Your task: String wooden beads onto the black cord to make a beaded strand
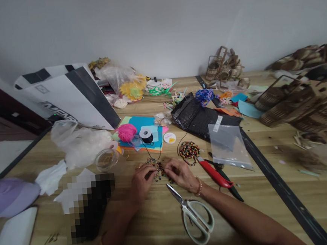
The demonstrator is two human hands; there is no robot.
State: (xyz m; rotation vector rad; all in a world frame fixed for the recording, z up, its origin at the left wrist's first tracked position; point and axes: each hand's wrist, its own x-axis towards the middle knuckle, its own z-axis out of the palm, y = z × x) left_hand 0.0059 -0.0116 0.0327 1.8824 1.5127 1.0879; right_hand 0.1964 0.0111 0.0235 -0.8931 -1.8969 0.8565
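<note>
My left hand (141,181) and my right hand (181,174) rest on the wooden table, fingers pinched together on a small cluster of coloured beads (156,167) on a thin black cord. The cord runs back to a black thread spool (146,135) lying on coloured paper sheets (137,122). A coiled strand of multicoloured beads (189,150) lies just right of my right hand. White-handled scissors (192,212) lie between my forearms, blades pointing at my hands.
A red-handled tool (215,174) and a clear zip bag (228,147) lie to the right. A pink yarn ball (126,132), a clear round container (106,159), plastic bags and a white shopping bag (67,95) sit left. Wicker baskets (284,99) crowd the right.
</note>
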